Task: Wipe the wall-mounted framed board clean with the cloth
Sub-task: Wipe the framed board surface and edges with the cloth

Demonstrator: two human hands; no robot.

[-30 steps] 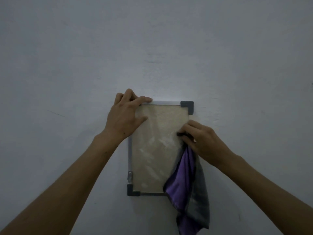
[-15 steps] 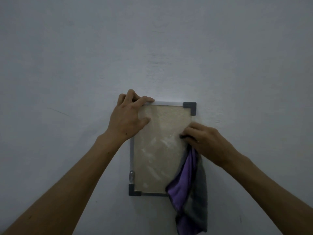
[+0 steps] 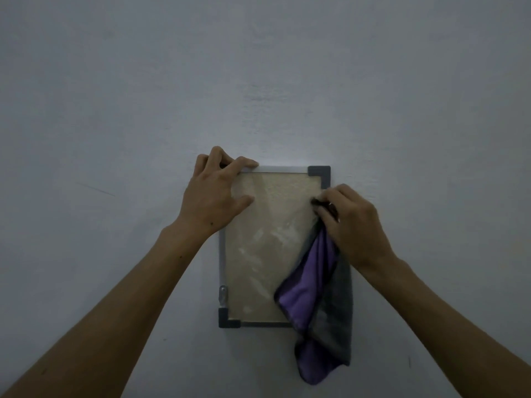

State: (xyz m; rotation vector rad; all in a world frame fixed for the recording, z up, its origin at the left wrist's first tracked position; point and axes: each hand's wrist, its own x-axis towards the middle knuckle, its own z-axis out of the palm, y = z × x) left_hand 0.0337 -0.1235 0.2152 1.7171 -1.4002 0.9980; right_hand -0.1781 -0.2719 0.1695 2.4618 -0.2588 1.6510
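We face the framed board (image 3: 267,248), hung flat on the grey wall (image 3: 143,96) with its long axis vertical. Our left hand (image 3: 214,193) lies spread over its top-left corner, fingers hooked on the upper frame, gripping nothing else. Our right hand (image 3: 350,222) pinches the purple-and-grey cloth (image 3: 319,311) against the board's right edge; the cloth hangs down past the bottom-right corner.

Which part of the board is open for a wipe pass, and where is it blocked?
Open: the board's middle and lower left, between the left hand and the hanging cloth. Also the top strip up to the right corner. Crowded: top left under the left hand; right edge and bottom right, covered by the right hand and cloth.
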